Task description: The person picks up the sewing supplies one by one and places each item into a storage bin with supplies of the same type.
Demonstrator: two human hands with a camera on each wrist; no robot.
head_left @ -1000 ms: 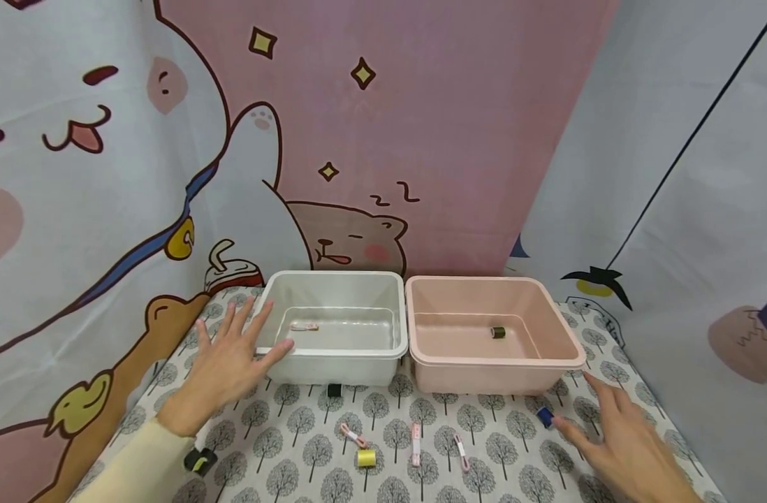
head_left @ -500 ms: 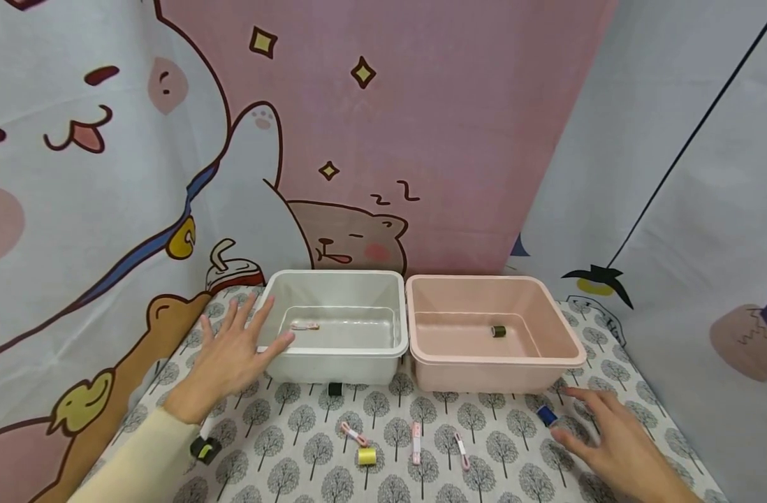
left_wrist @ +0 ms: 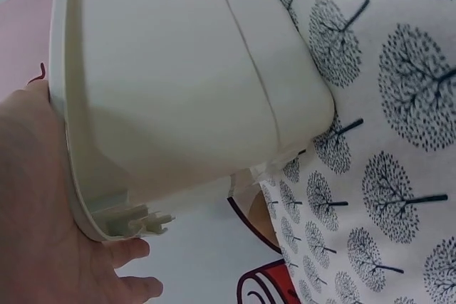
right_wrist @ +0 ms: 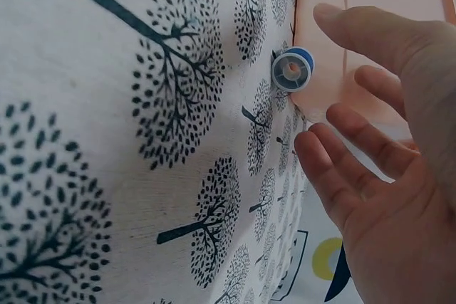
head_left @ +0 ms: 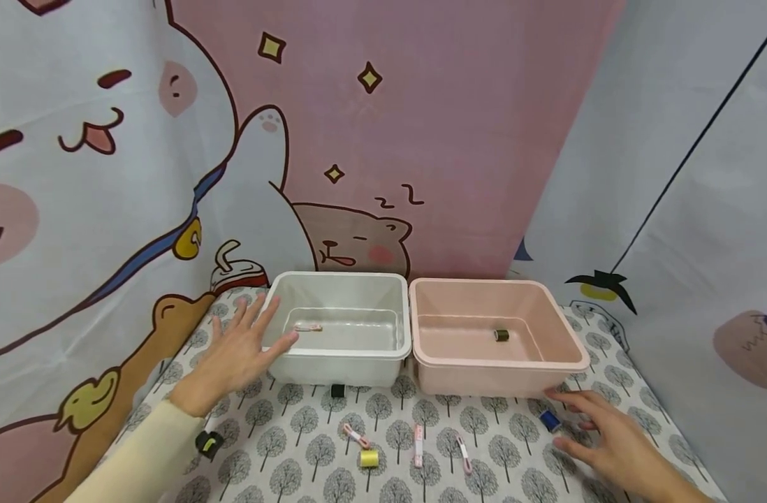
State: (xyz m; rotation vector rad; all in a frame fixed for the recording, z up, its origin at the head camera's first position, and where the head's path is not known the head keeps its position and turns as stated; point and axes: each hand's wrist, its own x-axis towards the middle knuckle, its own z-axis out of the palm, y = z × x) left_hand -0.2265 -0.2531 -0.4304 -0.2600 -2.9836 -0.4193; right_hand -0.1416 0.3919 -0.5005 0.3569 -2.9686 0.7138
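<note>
My left hand rests on the near left corner of the white bin, fingers spread; the left wrist view shows the palm side against the rim. A pinkish folded strip lies inside that bin. My right hand hovers around a blue thread spool on the cloth, thumb and fingers apart. In the right wrist view the spool sits beyond the fingertips, with a gap between. A dark green spool lies in the pink bin.
On the tree-print cloth lie a yellow spool, several pink folded strips such as the middle one, and a black spool before the white bin. A black-and-green item lies by the left sleeve. A printed curtain hangs behind.
My right hand has shifted a little left, bringing its fingers closer around the blue spool. The left hand stays at the white bin's corner. The head view has turned slightly.
</note>
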